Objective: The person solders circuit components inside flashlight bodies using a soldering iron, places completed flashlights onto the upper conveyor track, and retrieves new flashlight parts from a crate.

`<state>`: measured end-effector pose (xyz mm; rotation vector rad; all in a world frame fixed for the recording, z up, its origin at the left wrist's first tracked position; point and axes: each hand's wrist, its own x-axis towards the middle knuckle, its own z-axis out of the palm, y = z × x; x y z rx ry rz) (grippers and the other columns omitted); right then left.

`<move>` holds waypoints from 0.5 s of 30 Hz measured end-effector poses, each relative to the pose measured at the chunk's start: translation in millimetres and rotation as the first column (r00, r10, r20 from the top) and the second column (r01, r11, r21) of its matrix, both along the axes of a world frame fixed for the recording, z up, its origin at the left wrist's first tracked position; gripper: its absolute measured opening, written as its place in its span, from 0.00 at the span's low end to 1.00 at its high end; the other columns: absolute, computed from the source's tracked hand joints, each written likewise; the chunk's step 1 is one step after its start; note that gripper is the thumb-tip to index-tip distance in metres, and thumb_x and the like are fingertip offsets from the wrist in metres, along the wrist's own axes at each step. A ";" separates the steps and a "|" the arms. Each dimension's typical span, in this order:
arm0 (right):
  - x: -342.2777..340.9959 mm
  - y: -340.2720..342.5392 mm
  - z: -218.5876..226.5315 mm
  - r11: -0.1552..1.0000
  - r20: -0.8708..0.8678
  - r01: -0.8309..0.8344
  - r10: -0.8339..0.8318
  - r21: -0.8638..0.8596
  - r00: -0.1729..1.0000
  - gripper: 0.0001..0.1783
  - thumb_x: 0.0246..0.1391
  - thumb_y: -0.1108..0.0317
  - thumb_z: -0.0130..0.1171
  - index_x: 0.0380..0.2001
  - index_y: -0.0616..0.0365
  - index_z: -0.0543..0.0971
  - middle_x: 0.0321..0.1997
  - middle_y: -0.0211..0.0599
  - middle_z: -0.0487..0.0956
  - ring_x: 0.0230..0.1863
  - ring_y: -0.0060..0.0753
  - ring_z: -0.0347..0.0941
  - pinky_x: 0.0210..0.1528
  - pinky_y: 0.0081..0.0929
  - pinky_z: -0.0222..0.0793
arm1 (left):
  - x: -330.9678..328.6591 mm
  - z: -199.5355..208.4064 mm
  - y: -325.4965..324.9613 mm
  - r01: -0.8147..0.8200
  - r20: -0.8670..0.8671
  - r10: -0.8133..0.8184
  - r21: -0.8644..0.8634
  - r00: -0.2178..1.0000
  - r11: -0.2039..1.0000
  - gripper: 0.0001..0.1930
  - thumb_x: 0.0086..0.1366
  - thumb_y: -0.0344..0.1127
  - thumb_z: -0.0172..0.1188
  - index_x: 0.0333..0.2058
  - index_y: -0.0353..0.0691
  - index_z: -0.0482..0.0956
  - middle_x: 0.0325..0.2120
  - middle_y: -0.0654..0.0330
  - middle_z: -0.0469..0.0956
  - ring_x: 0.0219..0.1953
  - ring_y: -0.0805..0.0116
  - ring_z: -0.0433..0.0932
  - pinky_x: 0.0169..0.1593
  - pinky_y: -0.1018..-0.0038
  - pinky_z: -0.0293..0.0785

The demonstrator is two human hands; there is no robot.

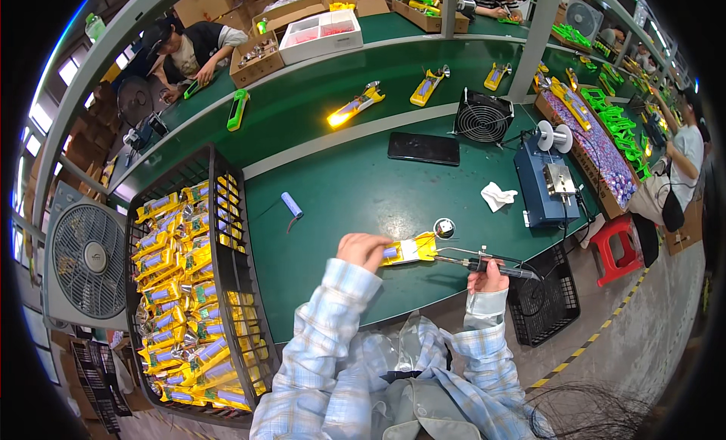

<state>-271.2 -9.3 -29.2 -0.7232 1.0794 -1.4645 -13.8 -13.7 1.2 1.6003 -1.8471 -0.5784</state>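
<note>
My left hand (363,251) is closed on the left end of a yellow flashlight housing (409,250), which lies on the green bench. A purple battery cell shows inside it by my fingers. At the housing's far right corner is a round lamp head (444,228). My right hand (488,280) grips a soldering iron (522,272) with a thin metal feed tube along it. The iron's tip points left, at the housing's right end; whether it touches cannot be made out. A loose purple battery cell (291,205) with a red wire lies farther left.
A black crate (214,236) full of yellow housings stands left. A phone (423,148), a small fan (484,118), a white tissue (498,196) and a blue solder feeder (546,184) with a spool sit behind. More housings (355,106) lie on the green belt; people work beyond.
</note>
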 end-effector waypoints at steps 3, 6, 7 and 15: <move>0.1 -2.4 -2.2 0.999 -0.005 0.025 -0.025 0.038 1.000 0.17 0.58 0.56 0.50 0.39 0.60 0.73 0.17 0.36 0.74 0.12 0.19 0.65 0.12 0.14 0.58 | -12.3 -9.4 0.6 -0.089 -0.136 0.077 -0.087 0.988 0.992 0.10 0.59 0.36 0.55 0.35 0.39 0.81 0.33 0.56 0.80 0.43 0.61 0.75 0.54 0.64 0.59; 3.0 -3.5 -3.3 0.999 -0.007 0.031 -0.031 0.020 0.999 0.18 0.57 0.55 0.51 0.39 0.61 0.73 0.17 0.36 0.74 0.12 0.19 0.65 0.12 0.14 0.58 | -19.3 -11.1 -5.9 -0.100 -0.108 0.088 -0.112 0.990 0.989 0.10 0.59 0.40 0.56 0.34 0.44 0.82 0.30 0.61 0.80 0.42 0.66 0.73 0.55 0.63 0.55; 3.1 -3.6 -2.9 1.000 -0.007 0.022 -0.022 0.022 1.000 0.18 0.57 0.55 0.52 0.39 0.61 0.73 0.17 0.36 0.74 0.12 0.19 0.66 0.12 0.14 0.58 | -20.0 -10.9 -8.4 -0.073 -0.081 0.066 -0.091 0.995 0.993 0.10 0.59 0.41 0.56 0.34 0.45 0.82 0.29 0.63 0.80 0.41 0.66 0.73 0.55 0.63 0.54; 5.3 -5.8 1.4 0.992 -0.048 0.026 -0.020 0.121 0.999 0.16 0.57 0.56 0.52 0.38 0.59 0.74 0.16 0.36 0.75 0.12 0.19 0.67 0.12 0.14 0.59 | -20.5 -16.9 -15.6 -0.019 -0.045 0.017 -0.060 0.999 0.998 0.07 0.49 0.44 0.65 0.24 0.50 0.84 0.27 0.69 0.79 0.40 0.68 0.69 0.51 0.65 0.51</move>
